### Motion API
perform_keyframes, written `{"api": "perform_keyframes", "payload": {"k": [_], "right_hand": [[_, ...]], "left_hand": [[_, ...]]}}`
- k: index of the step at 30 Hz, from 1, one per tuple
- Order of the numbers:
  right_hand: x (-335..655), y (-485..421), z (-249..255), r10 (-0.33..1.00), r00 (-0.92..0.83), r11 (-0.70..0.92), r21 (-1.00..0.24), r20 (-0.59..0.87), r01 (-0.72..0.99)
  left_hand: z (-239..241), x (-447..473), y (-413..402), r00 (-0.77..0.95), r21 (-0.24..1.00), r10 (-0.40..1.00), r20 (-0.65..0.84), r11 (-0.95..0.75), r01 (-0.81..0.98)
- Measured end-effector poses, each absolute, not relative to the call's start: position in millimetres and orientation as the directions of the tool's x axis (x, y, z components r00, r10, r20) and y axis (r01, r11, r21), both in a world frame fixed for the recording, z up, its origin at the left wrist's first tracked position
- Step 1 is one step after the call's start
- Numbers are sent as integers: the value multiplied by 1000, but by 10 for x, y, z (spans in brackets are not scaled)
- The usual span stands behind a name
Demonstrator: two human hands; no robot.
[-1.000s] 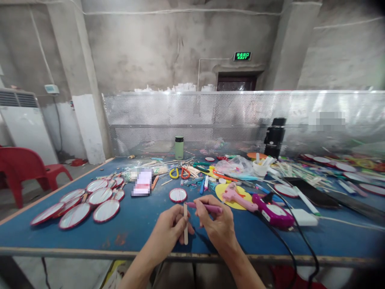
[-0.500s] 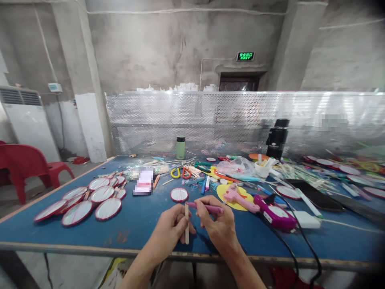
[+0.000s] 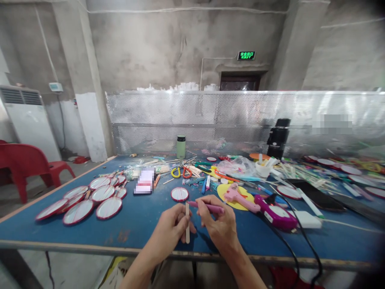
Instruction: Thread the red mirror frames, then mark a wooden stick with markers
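Note:
Near the front edge of the blue table, my left hand (image 3: pixel 173 226) is closed on a wooden craft stick (image 3: pixel 188 230), held roughly upright with its lower end sticking out below the fingers. My right hand (image 3: pixel 221 222) grips a pinkish-purple marker pen (image 3: pixel 207 206) like a writing tool. The pen's tip points left at the stick's upper end; whether it touches, I cannot tell. Just beyond my hands lies a round white disc with a red rim (image 3: pixel 179 194). Right of my right hand rests a yellow disc (image 3: pixel 221 192) with a pink glue gun (image 3: pixel 240 197) on it.
Several red-rimmed discs (image 3: pixel 78 212) are piled at left, near a phone (image 3: pixel 144 180). A purple device (image 3: pixel 278 214) with black cables sits at right. Farther back stand a green bottle (image 3: pixel 181 148) and a black thermos (image 3: pixel 278 140), among scattered sticks, pens and plastic bags (image 3: pixel 237 166).
Hands, stick and pen keep almost the same pose. The whole view has shifted very slightly.

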State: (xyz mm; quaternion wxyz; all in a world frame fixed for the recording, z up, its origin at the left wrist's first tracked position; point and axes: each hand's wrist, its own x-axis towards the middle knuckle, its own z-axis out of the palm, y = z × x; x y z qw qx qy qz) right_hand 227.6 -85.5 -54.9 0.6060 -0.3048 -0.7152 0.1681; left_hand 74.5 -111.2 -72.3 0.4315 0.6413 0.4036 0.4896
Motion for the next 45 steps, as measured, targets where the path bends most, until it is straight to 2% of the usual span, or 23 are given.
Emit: {"api": "perform_keyframes", "payload": {"k": [45], "right_hand": [[2286,-847,-585,641,-50,756,-619,766,213]], "left_hand": [[-744,744,-1114,192,946,942,275,-301,120]]}}
